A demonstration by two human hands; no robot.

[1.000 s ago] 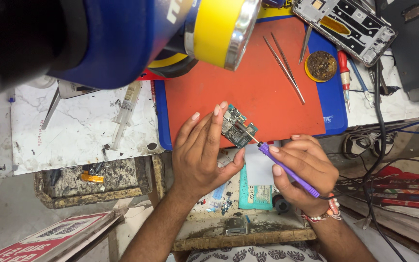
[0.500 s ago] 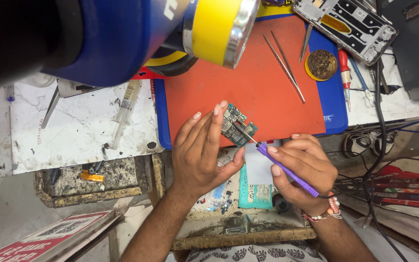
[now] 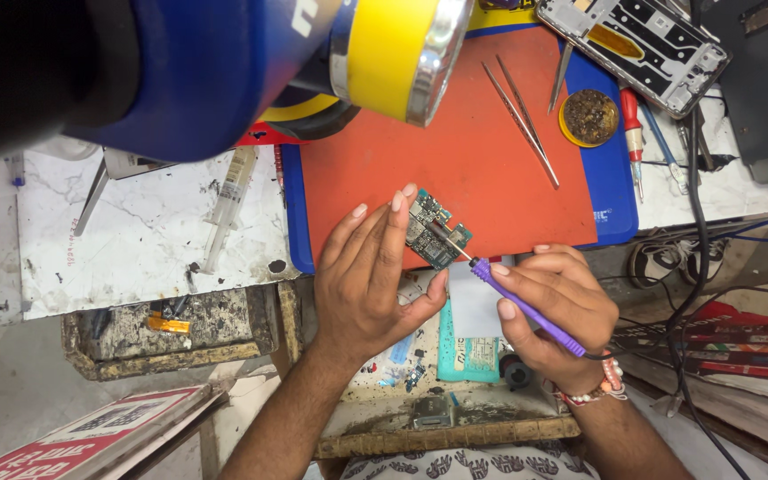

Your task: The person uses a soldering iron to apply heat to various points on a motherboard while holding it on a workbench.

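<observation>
Nothing has shifted since the earlier frames. Left hand (image 3: 366,276) fingers (image 3: 397,213) pinch one small circuit board (image 3: 436,233) over the near edge of the orange mat (image 3: 455,133). Right hand (image 3: 557,307) fingers wrap one purple soldering iron (image 3: 526,307), tip touching the board. Two tweezers (image 3: 522,116) lie farther back; one syringe (image 3: 224,204) rests left on the marble tabletop (image 3: 135,231).

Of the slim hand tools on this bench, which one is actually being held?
The purple-handled soldering iron, gripped in the right hand, its tip on the small circuit board. The tweezers and red screwdriver lie untouched on the mat.
</observation>
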